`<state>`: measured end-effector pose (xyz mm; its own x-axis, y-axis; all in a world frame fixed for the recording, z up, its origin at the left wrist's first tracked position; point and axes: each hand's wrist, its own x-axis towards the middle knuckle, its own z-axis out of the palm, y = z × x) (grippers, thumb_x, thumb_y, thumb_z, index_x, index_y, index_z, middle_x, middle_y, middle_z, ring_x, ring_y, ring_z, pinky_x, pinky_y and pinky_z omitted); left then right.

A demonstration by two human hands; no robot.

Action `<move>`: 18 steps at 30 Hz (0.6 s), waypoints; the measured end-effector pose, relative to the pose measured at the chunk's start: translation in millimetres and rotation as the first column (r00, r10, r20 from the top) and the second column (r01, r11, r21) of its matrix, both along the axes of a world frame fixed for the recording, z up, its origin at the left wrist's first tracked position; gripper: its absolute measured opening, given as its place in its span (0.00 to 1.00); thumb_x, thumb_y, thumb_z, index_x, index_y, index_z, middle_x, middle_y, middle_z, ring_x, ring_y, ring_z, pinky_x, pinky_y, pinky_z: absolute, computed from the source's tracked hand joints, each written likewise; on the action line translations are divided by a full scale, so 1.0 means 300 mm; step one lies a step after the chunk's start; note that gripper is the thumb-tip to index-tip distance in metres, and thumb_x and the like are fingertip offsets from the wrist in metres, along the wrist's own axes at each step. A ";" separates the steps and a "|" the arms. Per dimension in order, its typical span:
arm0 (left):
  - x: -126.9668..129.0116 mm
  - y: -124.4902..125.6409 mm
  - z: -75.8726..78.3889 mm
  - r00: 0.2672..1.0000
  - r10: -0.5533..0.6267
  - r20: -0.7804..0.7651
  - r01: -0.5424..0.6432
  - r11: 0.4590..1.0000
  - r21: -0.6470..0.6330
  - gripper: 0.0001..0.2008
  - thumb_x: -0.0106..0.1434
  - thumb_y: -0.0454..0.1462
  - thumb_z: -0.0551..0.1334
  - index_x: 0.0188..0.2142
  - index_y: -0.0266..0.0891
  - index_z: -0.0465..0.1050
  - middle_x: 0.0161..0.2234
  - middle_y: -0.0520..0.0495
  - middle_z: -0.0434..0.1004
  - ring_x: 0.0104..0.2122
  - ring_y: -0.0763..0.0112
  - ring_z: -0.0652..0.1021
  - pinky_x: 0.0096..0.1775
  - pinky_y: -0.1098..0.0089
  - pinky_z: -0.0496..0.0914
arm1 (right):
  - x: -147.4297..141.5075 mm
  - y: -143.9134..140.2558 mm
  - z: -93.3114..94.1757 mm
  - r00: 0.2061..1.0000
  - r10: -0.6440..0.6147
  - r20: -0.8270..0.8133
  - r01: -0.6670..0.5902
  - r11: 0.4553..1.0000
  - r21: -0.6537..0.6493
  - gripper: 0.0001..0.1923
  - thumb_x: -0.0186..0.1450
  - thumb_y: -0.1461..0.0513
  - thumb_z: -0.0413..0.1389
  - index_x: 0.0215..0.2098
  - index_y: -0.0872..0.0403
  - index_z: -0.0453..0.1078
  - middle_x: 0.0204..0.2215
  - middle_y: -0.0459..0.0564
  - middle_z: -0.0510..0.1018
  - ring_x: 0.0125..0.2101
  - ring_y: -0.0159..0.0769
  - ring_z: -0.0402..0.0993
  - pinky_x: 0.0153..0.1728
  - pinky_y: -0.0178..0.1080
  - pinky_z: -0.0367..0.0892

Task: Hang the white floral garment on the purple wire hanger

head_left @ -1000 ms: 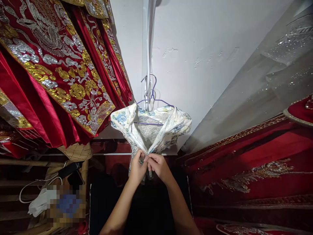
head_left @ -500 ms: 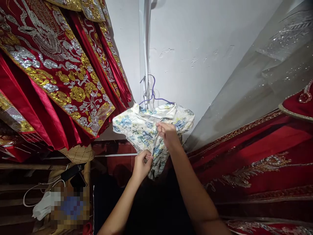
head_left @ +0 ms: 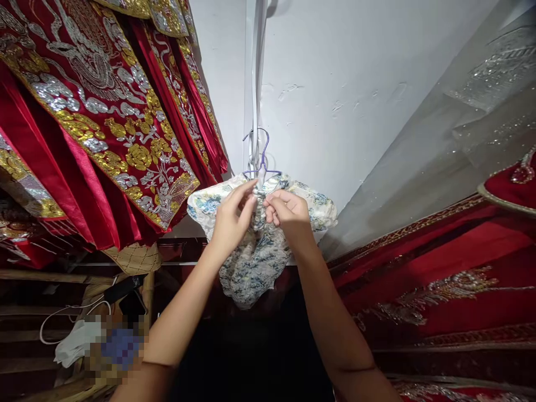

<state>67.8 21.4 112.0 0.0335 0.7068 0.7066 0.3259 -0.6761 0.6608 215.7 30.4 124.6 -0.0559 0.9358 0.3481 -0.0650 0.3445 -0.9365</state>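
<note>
A white blouse (head_left: 251,273) with blue and yellow flowers hangs on a purple hanger (head_left: 263,163) in front of me. Its short sleeves spread to both sides and its lower part gathers in folds. At the left of the neckline is my left hand (head_left: 235,215), thumb and fingers apart, fingertips close to the fabric. My right hand (head_left: 288,209) is closed at the front opening just below the collar, its fingers pinching the blouse there. The exact spot between its fingertips is too small to make out.
Red garments with gold and silver embroidery (head_left: 138,156) hang at the left. More beaded red cloth (head_left: 452,279) and a sheer sparkling fabric (head_left: 494,100) are at the right. A white strap (head_left: 255,72) runs down the wall. A wooden rack (head_left: 148,290) holds a phone and white cable.
Both hands have moved up to the collar. My left hand has let go of the blouse's lower front edge and opened. The lower part of the blouse now hangs wider.
</note>
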 end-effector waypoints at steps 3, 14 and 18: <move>0.017 0.035 0.068 0.990 0.046 -0.136 -0.033 0.995 0.097 0.08 0.69 0.40 0.58 0.40 0.39 0.75 0.37 0.46 0.77 0.36 0.68 0.75 0.41 0.67 0.68 | -0.013 0.005 -0.034 0.999 -0.034 0.009 0.034 0.999 0.015 0.11 0.64 0.55 0.56 0.29 0.53 0.68 0.15 0.41 0.66 0.16 0.27 0.55 0.19 0.32 0.51; -0.302 0.161 -0.116 0.664 0.321 0.676 -0.221 0.947 -0.233 0.12 0.62 0.45 0.64 0.33 0.37 0.69 0.29 0.52 0.69 0.29 0.74 0.72 0.38 0.70 0.69 | -0.036 -0.013 -0.335 0.987 -0.089 0.137 0.101 0.992 -0.079 0.15 0.65 0.55 0.54 0.22 0.51 0.60 0.16 0.40 0.57 0.18 0.29 0.51 0.21 0.35 0.46; -0.403 0.213 -0.211 0.560 0.404 0.723 -0.348 0.907 -0.237 0.12 0.60 0.43 0.66 0.32 0.36 0.68 0.28 0.54 0.68 0.29 0.77 0.72 0.38 0.74 0.68 | -0.036 -0.066 -0.350 0.994 -0.005 0.106 0.015 0.995 -0.095 0.14 0.64 0.58 0.54 0.22 0.52 0.60 0.17 0.40 0.59 0.19 0.28 0.54 0.21 0.35 0.48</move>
<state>-53.2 85.2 48.6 -0.7585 0.5705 0.3149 -0.0790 -0.5601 0.8246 204.8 10.7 19.6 -0.0777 0.9653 0.2494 0.0388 0.2529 -0.9667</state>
